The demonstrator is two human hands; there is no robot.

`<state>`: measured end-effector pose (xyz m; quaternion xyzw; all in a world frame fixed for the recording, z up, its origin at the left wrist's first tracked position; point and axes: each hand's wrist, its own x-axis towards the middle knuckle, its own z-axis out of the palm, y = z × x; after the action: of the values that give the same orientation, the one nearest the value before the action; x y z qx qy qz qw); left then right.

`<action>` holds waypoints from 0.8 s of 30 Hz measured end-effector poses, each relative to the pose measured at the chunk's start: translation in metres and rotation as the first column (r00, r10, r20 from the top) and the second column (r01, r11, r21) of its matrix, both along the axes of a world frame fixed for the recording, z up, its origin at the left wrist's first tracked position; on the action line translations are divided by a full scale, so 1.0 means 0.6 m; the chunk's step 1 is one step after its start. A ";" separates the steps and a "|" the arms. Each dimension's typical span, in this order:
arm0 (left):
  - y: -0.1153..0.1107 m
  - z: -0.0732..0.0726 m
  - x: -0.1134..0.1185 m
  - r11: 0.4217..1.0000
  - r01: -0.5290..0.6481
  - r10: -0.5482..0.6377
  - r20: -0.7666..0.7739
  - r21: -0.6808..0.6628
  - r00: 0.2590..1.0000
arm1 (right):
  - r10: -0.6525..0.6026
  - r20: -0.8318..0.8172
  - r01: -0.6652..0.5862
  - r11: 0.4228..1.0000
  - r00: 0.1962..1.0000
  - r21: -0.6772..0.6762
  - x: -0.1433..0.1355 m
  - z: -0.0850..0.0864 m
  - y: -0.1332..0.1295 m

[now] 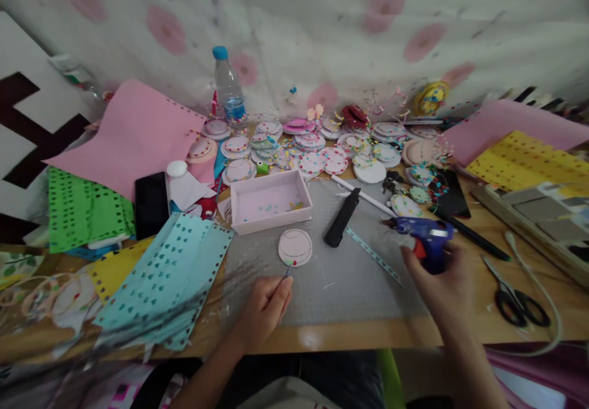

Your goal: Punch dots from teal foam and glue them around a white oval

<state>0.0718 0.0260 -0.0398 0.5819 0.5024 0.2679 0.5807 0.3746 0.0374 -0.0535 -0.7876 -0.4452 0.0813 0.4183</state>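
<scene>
Here the right hand [444, 286] grips a blue glue gun [426, 237] tightly; the left hand [264, 311] pinches a thin stick [286, 272] near a pink paper circle [295, 247].

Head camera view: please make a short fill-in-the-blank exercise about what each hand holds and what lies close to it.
1. The right hand grips a ____ plastic glue gun.
2. The left hand pinches a thin tool pointing at a pink ____ paper piece.
3. Black-handled ____ lie on the wooden table, right of the right hand.

Missing words: blue; round; scissors
</scene>
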 end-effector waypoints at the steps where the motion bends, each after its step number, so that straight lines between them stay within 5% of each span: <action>1: 0.001 0.000 0.000 1.000 0.012 -0.012 -0.005 -0.004 1.000 | 0.032 -0.019 -0.032 0.999 0.999 0.018 -0.027 0.003 -0.002; 4: 0.004 0.001 0.001 0.999 0.036 -0.036 -0.018 -0.026 0.999 | 0.339 -0.124 -0.343 0.939 0.933 -0.013 -0.107 0.003 -0.011; 6: 0.005 0.002 0.002 0.999 0.037 -0.037 -0.016 -0.030 0.999 | 0.410 -0.152 -0.416 0.909 0.900 -0.015 -0.143 -0.003 -0.016; 24: 0.002 0.000 0.001 0.996 0.063 -0.060 -0.043 0.062 0.997 | 0.424 -0.044 -0.420 0.905 0.905 0.067 -0.158 -0.025 -0.026</action>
<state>0.0721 0.0272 -0.0398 0.6207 0.4874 0.2537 0.5593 0.2798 0.0217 -0.0687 -0.6579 -0.5949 0.1800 0.4254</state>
